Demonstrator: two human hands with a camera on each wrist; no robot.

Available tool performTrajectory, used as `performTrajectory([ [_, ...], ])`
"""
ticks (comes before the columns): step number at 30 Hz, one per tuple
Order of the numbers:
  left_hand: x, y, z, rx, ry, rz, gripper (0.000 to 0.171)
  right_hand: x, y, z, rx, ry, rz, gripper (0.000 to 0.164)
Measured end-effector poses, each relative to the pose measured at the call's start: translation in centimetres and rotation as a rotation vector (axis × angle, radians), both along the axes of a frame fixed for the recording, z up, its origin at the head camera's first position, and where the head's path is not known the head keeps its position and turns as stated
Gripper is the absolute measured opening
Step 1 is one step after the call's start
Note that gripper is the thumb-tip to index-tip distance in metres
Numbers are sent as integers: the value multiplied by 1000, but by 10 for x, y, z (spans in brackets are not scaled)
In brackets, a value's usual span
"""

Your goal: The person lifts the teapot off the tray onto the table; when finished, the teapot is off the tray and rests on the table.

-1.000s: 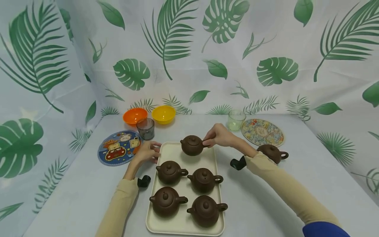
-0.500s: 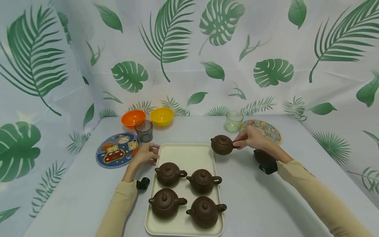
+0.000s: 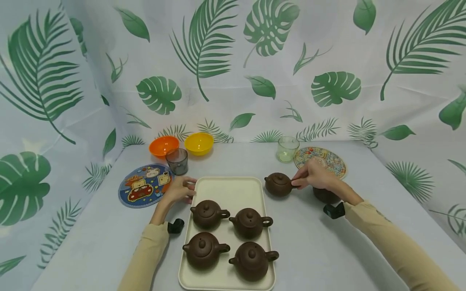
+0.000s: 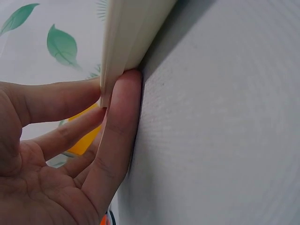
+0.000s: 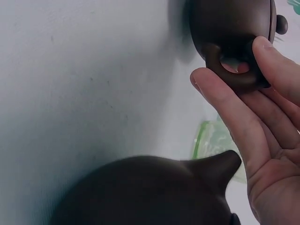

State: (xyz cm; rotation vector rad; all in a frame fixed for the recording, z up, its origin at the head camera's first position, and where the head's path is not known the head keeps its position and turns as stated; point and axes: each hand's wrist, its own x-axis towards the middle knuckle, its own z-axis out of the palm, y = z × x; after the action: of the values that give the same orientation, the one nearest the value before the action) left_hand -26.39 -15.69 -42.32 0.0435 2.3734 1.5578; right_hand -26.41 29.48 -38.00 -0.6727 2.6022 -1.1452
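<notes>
Brown and upright, the held pot [image 3: 278, 185] is right of centre in the head view, just beside the upper right side of the tray [image 3: 228, 188]. Its long axis, spout to handle, runs nearly straight across the frame: spout [image 3: 267, 179] to the left, toward the tray, and handle [image 5: 239, 82] to the right. The right hand [image 3: 316, 176] is the nearer one, its fingers [image 5: 220, 96] clamped on the handle, so the pot's body lies to their left. Whether its base touches the bench [image 3: 291, 242] I cannot tell. Across the tray, the left hand [image 3: 177, 190] pinches the upper left edge. Four more pots [image 3: 207, 216] stand on the tray; another pot [image 3: 325, 196] is partly hidden behind the right hand.
</notes>
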Motion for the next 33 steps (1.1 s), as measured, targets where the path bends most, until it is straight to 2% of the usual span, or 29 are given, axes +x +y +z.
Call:
performTrajectory([
  [9, 0, 1, -1, 20, 8, -10, 45, 3, -3, -1, -15, 0, -11, 16],
  [18, -1, -1, 2, -5, 9, -9, 46, 2, -3, -2, 4, -12, -22, 19],
  [21, -1, 0, 2, -4, 9, -9, 47, 2, -3, -1, 19, 11, -32, 21],
  [27, -2, 0, 0, -6, 4, -2, 46, 5, -7, 14, 90, 150, -149, 24],
  [33, -2, -1, -1, -10, -2, 0, 45, 19, -24, 36, 58, 186, -205, 28],
])
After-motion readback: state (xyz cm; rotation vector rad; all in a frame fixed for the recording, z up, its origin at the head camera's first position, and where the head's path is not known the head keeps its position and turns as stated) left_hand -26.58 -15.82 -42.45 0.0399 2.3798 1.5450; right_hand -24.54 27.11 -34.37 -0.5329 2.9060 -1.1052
